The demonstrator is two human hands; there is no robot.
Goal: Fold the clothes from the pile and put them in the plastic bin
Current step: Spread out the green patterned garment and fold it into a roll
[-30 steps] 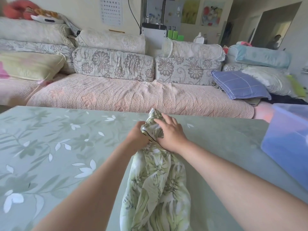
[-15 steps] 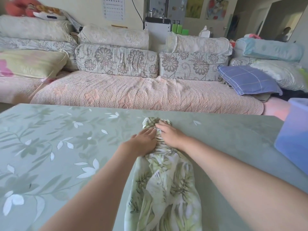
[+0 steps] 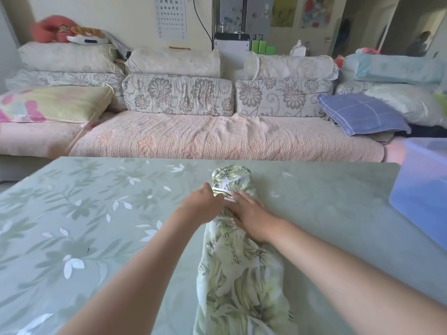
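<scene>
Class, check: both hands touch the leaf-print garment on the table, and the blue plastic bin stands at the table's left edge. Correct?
The head view shows the blue plastic bin on the table at its right edge, not left. The left hand and right hand do touch the leaf-print garment.

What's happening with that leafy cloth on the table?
A person is folding a green leaf-print garment that lies stretched out long on the table. The right hand presses flat on it near its far end, which is turned over. The left hand touches the cloth right beside it; whether it pinches is unclear. The blue plastic bin sits to the right, and the garment is not in it yet.
</scene>
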